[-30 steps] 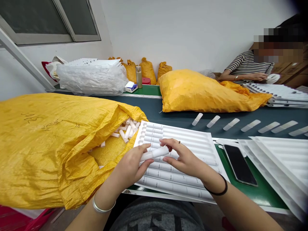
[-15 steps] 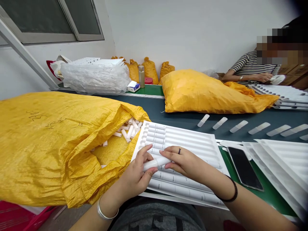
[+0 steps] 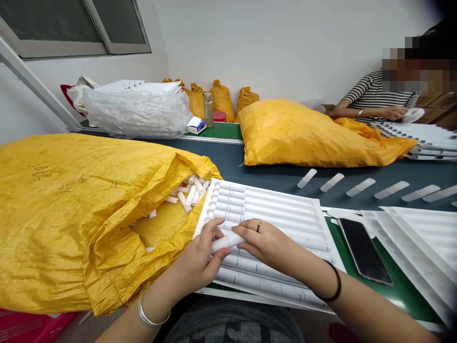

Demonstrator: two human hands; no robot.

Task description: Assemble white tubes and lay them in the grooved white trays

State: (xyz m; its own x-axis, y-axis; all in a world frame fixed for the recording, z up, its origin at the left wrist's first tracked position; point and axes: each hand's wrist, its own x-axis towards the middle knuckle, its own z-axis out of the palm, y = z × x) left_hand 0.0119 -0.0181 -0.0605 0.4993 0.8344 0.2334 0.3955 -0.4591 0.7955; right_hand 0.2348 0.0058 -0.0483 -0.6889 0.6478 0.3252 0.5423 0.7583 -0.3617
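Note:
My left hand is closed around one end of a white plastic tube, thumb below and fingers above. The fingers of my right hand grip the tube's other end, close beside the left hand. A seam or step shows partway along it. The tube is held over a white ribbed tray. Rows of white labelled tubes lie in the tray's grooves at the left and nearest my body; my hands hide some of them.
A yellow sack gapes at left with loose white tubes inside. Capped tubes stand along the dark belt. A phone and stacked trays lie right. Beyond are an orange sack and a person handling something white.
My right hand has moved left, closer to my left hand, and less of the tube shows between them. The standing tubes on the belt have shifted slightly right.

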